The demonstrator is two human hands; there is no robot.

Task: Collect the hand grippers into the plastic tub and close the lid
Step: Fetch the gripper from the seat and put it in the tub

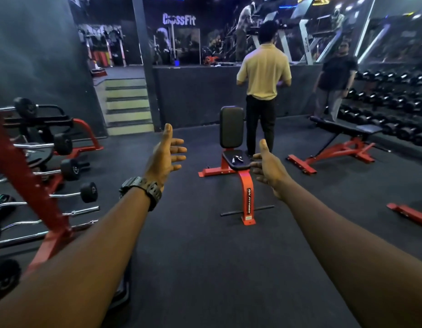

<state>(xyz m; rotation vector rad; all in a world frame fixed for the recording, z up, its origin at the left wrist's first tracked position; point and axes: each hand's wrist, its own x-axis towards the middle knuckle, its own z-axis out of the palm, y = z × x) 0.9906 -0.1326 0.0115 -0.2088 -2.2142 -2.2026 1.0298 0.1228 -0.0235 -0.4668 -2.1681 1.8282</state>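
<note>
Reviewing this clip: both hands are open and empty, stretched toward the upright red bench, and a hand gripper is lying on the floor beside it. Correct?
Not quite. The hand gripper lies on the bench's black seat, not the floor, as the head view shows. The rest stands: left hand and right hand are open and empty.

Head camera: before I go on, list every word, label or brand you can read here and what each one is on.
"CrossFit": white lettering on the back wall above the raised platform.
"RN FITNESS", as best I can read it: black label running down the red post of the seat bench.
White sticker at the foot of that post: too small to read.
Watch on the left wrist: no legible text.
Weight plates on the left rack: markings blurred.
</note>
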